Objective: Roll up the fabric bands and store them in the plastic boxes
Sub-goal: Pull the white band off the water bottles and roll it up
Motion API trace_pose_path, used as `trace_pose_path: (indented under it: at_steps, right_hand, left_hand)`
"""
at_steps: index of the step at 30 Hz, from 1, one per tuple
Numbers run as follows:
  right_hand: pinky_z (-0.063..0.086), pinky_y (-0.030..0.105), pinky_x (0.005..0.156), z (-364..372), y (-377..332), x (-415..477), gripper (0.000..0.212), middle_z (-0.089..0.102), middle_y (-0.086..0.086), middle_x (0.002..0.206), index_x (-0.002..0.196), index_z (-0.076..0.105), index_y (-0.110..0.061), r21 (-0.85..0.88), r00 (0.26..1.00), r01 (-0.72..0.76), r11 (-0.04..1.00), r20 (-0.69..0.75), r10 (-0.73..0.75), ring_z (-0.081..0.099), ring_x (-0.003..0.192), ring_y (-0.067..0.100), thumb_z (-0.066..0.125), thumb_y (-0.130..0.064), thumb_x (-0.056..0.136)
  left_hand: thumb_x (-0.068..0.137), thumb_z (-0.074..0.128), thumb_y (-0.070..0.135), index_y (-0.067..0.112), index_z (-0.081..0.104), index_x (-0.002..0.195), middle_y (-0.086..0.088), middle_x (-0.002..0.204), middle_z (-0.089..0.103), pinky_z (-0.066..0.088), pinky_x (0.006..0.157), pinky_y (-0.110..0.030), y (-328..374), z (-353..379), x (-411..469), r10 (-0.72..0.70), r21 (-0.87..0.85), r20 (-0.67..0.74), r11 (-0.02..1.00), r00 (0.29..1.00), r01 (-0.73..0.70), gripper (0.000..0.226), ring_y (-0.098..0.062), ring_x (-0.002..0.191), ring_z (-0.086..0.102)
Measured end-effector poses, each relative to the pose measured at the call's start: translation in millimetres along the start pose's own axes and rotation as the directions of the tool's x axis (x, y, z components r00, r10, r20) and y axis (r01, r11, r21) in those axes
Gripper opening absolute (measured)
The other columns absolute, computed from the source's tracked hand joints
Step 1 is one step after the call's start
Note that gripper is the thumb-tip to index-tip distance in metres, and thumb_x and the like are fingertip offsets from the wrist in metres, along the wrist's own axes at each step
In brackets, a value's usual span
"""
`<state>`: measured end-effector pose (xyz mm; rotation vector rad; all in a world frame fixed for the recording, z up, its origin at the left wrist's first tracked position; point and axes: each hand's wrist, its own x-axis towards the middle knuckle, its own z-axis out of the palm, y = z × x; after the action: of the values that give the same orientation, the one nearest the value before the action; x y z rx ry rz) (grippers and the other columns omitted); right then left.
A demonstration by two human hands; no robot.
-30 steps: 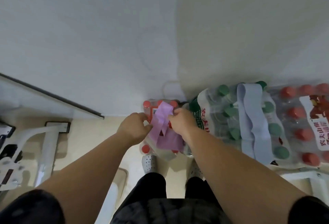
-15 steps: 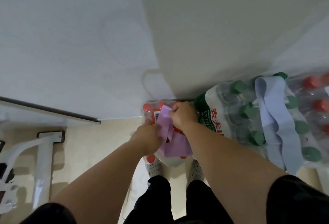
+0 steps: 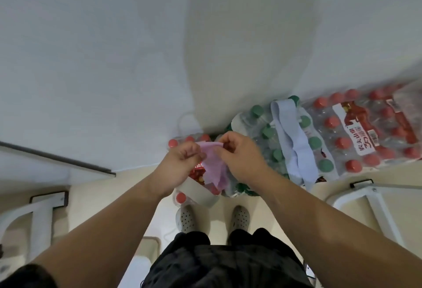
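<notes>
My left hand [image 3: 180, 164] pinches one top corner of the purple band [image 3: 214, 168], which hangs unrolled between my hands; my right hand [image 3: 242, 157] pinches the other corner. Further right, the blue band [image 3: 294, 148] lies draped over the bottle packs [image 3: 342, 127]. Early stage, I judge: nothing rolled, no plastic box in view

Left hand [image 3: 180, 168] and right hand [image 3: 242, 159] both pinch the top edge of the purple band [image 3: 214, 168], but the fingertips curl out of sight, so the exact grip is anyone's guess. The small red-capped pack [image 3: 201, 192] right under the grip is mostly covered, and its label is unreadable. Just right of the grip, the wrist hides part of the green-capped pack [image 3: 267, 132]. Far right of the grip, the big red-capped pack [image 3: 356, 132] runs off the edge.
</notes>
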<state>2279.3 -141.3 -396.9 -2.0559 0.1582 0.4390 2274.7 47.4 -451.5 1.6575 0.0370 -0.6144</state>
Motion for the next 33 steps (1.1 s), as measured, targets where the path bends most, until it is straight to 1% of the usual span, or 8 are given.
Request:
trace_pose_path:
  at_steps: [6, 8, 11, 14, 21, 25, 29, 33]
  right_hand:
    - [0.059, 0.051, 0.077, -68, -41, -51, 0.009, 0.073, 0.012, 0.085, 0.088, 0.067, -0.02, 0.222, 0.992, 0.066, 0.973, -0.117, -0.041, 0.068, 0.08, 0.034, 0.066, -0.016, 0.096]
    - [0.062, 0.043, 0.074, -98, -53, -64, 0.007, 0.073, 0.007, 0.08, 0.092, 0.066, -0.012, 0.315, 0.982, 0.117, 0.942, -0.178, -0.062, 0.069, 0.075, 0.021, 0.063, -0.011, 0.098]
    - [0.057, 0.027, 0.06, -145, -57, -74, 0.007, 0.071, -0.002, 0.072, 0.093, 0.064, -0.006, 0.387, 0.955, 0.174, 0.906, -0.292, -0.059, 0.068, 0.066, 0.01, 0.061, -0.007, 0.099]
    - [0.057, 0.034, 0.059, -184, -40, -74, 0.006, 0.071, 0.009, 0.078, 0.095, 0.065, -0.004, 0.414, 0.925, 0.18, 0.892, -0.379, -0.011, 0.068, 0.067, 0.019, 0.06, -0.007, 0.099]
    - [0.049, 0.026, 0.044, -272, 21, -65, 0.01, 0.067, 0.004, 0.067, 0.09, 0.063, -0.01, 0.459, 0.934, 0.162, 0.873, -0.357, 0.015, 0.063, 0.05, 0.013, 0.061, -0.009, 0.099]
    - [0.052, 0.028, 0.049, -323, 65, -36, 0.01, 0.071, 0.005, 0.071, 0.09, 0.065, -0.006, 0.414, 0.965, 0.088, 0.906, -0.261, 0.026, 0.067, 0.055, 0.015, 0.062, -0.01, 0.099]
    - [0.055, 0.034, 0.062, -352, 97, 10, 0.011, 0.07, 0.008, 0.079, 0.082, 0.067, -0.011, 0.25, 0.98, 0.054, 0.967, -0.201, -0.003, 0.065, 0.067, 0.018, 0.068, -0.012, 0.093]
    - [0.049, 0.025, 0.067, -356, 116, 56, 0.021, 0.064, 0.0, 0.074, 0.071, 0.065, -0.021, 0.077, 0.978, 0.051, 0.996, -0.207, -0.034, 0.056, 0.069, 0.014, 0.073, -0.012, 0.088]
  left_hand:
    - [0.094, 0.068, 0.015, 0.015, 0.075, 0.103, -0.011, 0.089, 0.074, 0.055, 0.067, -0.043, 71, 35, -33, 0.086, 0.005, 0.153, 0.996, 0.984, -0.088, 0.012, -0.034, 0.075, 0.067]
    - [0.093, 0.07, 0.02, 0.023, 0.077, 0.095, -0.015, 0.089, 0.072, 0.056, 0.068, -0.049, 94, 51, -39, 0.114, 0.022, 0.161, 0.993, 0.98, -0.119, 0.008, -0.039, 0.074, 0.066]
    - [0.095, 0.067, 0.016, 0.028, 0.074, 0.085, -0.004, 0.08, 0.073, 0.054, 0.064, -0.038, 124, 85, -39, 0.162, 0.004, 0.169, 0.986, 0.972, -0.165, 0.017, -0.017, 0.067, 0.065]
    - [0.093, 0.063, 0.026, 0.023, 0.07, 0.092, -0.012, 0.087, 0.074, 0.053, 0.075, -0.049, 144, 126, -26, 0.166, 0.008, 0.168, 0.985, 0.972, -0.17, 0.008, -0.026, 0.077, 0.065]
    - [0.102, 0.053, 0.012, 0.015, 0.062, 0.113, -0.015, 0.101, 0.075, 0.057, 0.075, -0.038, 164, 239, 3, -0.029, -0.2, 0.207, 0.977, 0.978, 0.071, 0.015, -0.023, 0.087, 0.072]
    - [0.098, 0.055, 0.005, 0.008, 0.061, 0.124, -0.017, 0.112, 0.074, 0.058, 0.087, -0.046, 166, 310, 27, -0.117, -0.24, 0.195, 0.957, 0.974, 0.163, 0.026, -0.032, 0.098, 0.072]
    - [0.097, 0.056, 0.002, 0.013, 0.063, 0.121, -0.006, 0.098, 0.078, 0.058, 0.063, -0.032, 167, 357, 59, -0.243, -0.264, 0.077, 0.93, 0.967, 0.255, 0.028, -0.021, 0.082, 0.074]
    - [0.089, 0.063, 0.013, 0.019, 0.056, 0.12, -0.01, 0.113, 0.072, 0.057, 0.092, -0.051, 163, 382, 84, -0.314, -0.13, -0.034, 0.943, 0.949, 0.308, 0.032, -0.035, 0.107, 0.069]
